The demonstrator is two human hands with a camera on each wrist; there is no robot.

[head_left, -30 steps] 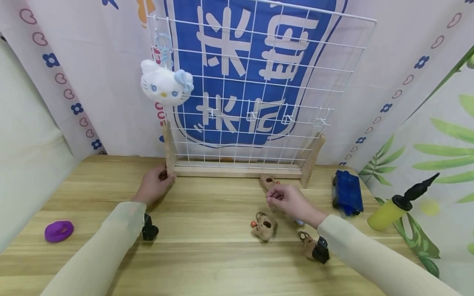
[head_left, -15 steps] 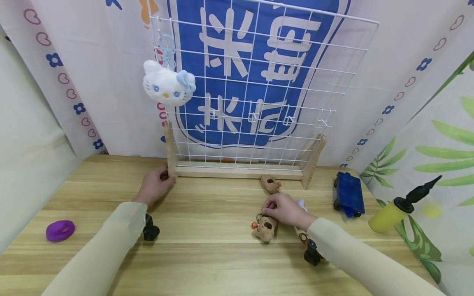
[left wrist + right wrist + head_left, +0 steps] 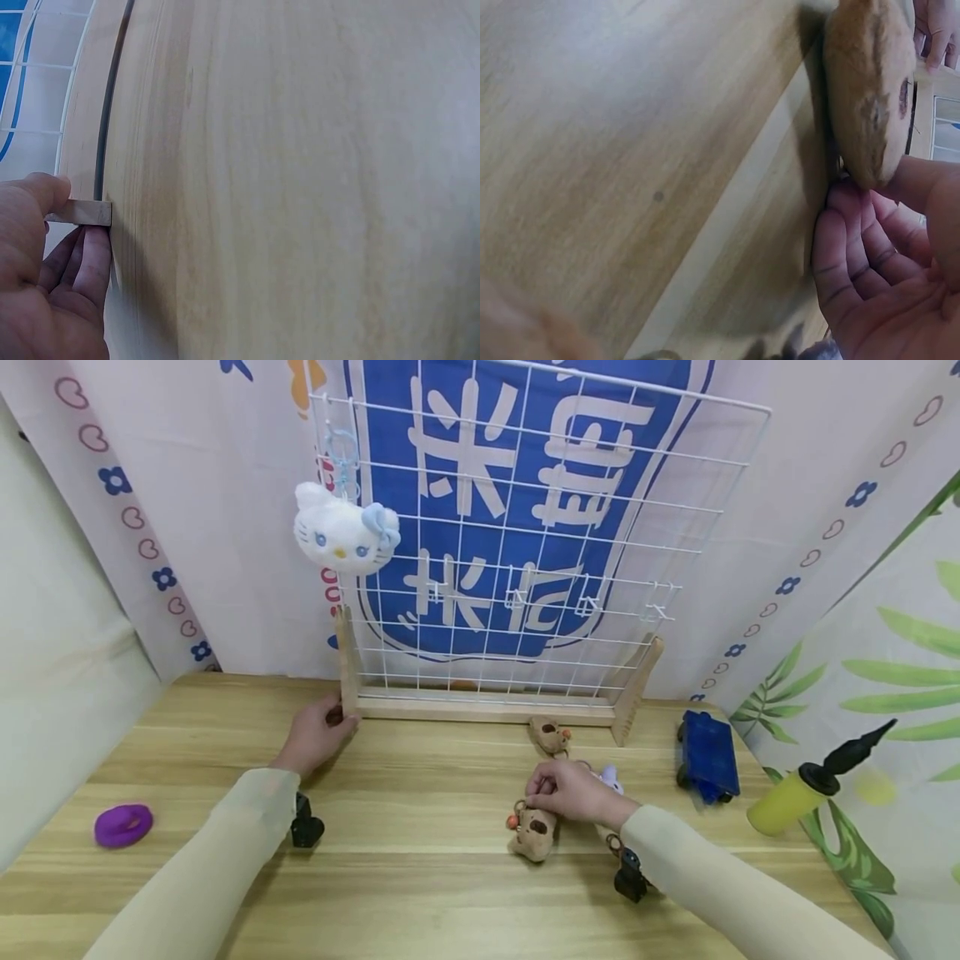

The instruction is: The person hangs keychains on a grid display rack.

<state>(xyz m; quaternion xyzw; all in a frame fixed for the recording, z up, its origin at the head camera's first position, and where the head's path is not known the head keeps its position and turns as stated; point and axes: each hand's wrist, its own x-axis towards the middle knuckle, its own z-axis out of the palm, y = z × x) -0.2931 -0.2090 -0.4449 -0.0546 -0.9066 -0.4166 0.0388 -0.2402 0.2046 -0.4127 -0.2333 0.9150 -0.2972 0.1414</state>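
Pinch: right hand (image 3: 573,791) has thumb and fingertips closing on one end of the bear-like brown plush (image 3: 533,837), right there in the right wrist view.
Plush's spot: near side of the table (image 3: 420,885), right of centre, face up; whether it rests on the wood or is just off it, I cannot tell.
Ring and bead: small ring (image 3: 521,807) and orange bead (image 3: 512,821) sit beside the fingertips; the ring itself doesn't look held.
Left hand: left hand (image 3: 313,737) grips the stand's wooden left foot (image 3: 347,670), thumb on one side, fingers on the other.
Stand: wire grid (image 3: 504,528) upright behind, white cat plush (image 3: 347,532) hanging at its left, white hooks (image 3: 588,604) lower down.
Slip danger: only one end is pinched, so soft fabric could slide out, I'd judge, if the fingers slacken.
Snag danger: another plush lies half hidden by the right wrist camera (image 3: 631,877), and a lavender one (image 3: 611,778) peeks out past the hand; a low sweep of that arm could drag either along.
Wobble danger: a bump on the grid might rock the stand and set the cat swinging, especially should the left hand's hold loosen.
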